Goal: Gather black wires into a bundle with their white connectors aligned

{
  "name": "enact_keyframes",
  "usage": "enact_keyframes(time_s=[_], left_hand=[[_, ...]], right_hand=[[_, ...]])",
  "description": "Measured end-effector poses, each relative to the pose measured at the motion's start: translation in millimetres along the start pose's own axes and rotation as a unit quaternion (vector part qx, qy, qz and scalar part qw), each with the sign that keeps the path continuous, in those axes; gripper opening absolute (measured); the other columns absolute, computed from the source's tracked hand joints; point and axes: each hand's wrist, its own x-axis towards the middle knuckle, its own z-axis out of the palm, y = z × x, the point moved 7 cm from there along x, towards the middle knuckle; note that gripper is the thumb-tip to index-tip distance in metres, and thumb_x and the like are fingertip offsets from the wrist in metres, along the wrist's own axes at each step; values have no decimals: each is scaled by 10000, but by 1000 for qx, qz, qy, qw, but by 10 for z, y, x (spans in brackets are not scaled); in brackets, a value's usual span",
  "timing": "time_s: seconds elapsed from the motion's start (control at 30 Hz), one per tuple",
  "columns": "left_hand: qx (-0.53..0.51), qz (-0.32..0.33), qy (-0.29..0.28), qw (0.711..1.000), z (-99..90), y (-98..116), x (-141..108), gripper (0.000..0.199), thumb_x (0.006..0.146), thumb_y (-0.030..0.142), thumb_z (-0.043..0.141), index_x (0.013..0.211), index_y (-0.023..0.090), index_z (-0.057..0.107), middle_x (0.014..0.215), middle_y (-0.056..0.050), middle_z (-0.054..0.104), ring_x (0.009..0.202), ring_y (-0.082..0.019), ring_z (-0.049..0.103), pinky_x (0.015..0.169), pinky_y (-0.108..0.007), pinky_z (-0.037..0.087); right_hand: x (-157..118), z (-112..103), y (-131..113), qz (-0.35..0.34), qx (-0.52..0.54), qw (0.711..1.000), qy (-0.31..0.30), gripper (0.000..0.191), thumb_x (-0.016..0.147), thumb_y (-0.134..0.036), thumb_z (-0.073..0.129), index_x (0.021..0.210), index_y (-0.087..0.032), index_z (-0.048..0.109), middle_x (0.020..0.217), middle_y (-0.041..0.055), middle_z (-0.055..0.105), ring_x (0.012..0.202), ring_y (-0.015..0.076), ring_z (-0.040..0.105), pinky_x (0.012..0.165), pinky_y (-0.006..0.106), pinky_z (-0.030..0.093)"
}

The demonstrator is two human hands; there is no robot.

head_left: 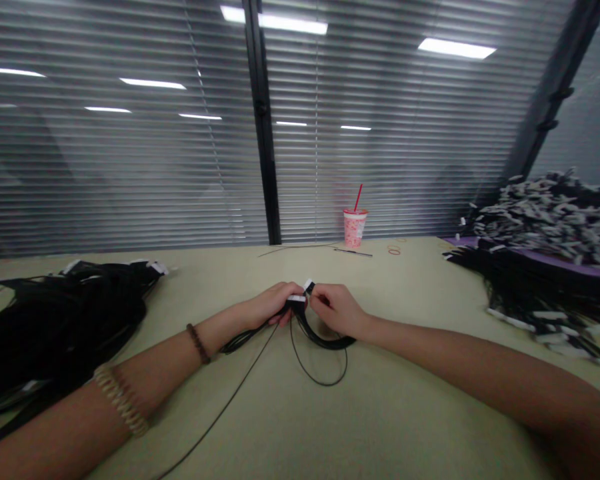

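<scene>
At the middle of the table, my left hand (275, 303) is closed around a black wire bundle (325, 341) with a white connector (296, 299) at its end. Close beside it, my right hand (337, 308) pinches black wire just below a smaller white connector (309, 285). The two connectors almost touch. From the hands the bundle curves to the right under my right hand, and more of it shows below my left wrist. One thin dark wire (240, 393) runs down to the front edge of view, and another hangs in a loop (325, 385).
A big heap of black wires (60, 320) lies on the left. To the right are more black wires (510, 280) and a pile of white connectors (555, 213). A pink-patterned cup (354, 230) with a straw, a thin tool (355, 253) and rubber bands (394, 251) are near the blinds.
</scene>
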Motion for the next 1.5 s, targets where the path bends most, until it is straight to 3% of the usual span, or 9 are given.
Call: enact_keyframes(time_s=[0.3,0.6,0.97,1.17,1.5], left_hand=[[-11,-4,27,1000,10,65,3,291,786,366,321,798,159,525,322,55,446,242,-59,303,265,-138,182],[27,46,-3,999,60,124,-34,342,823,396,296,845,150,532,340,63,426,253,-58,329,255,-132,210],[33,31,15,999,94,104,-39,341,823,400,291,767,155,521,359,63,408,280,-74,358,281,-167,261],[28,19,6,999,97,90,-44,341,824,386,284,833,152,532,354,60,422,277,-76,358,280,-162,250],[21,19,-7,1000,71,128,-49,316,801,363,317,713,140,524,353,53,436,263,-60,344,266,-147,236]], right_hand=[[4,-1,13,-7,0,1000,8,184,769,-154,425,602,-143,502,521,-33,471,483,68,397,477,177,271],[5,58,45,6,-60,998,-29,192,809,-181,396,677,-147,532,601,7,551,535,89,463,516,190,308],[-31,35,-71,-5,-117,992,-41,134,802,-158,417,733,-143,530,677,39,570,593,114,473,577,220,321],[-20,34,-84,-16,-130,991,-39,147,812,-158,396,749,-139,527,702,49,584,625,120,489,602,221,338],[-17,24,-12,-4,-72,997,-17,123,738,-151,453,641,-150,528,556,-14,522,492,76,423,487,185,285]])
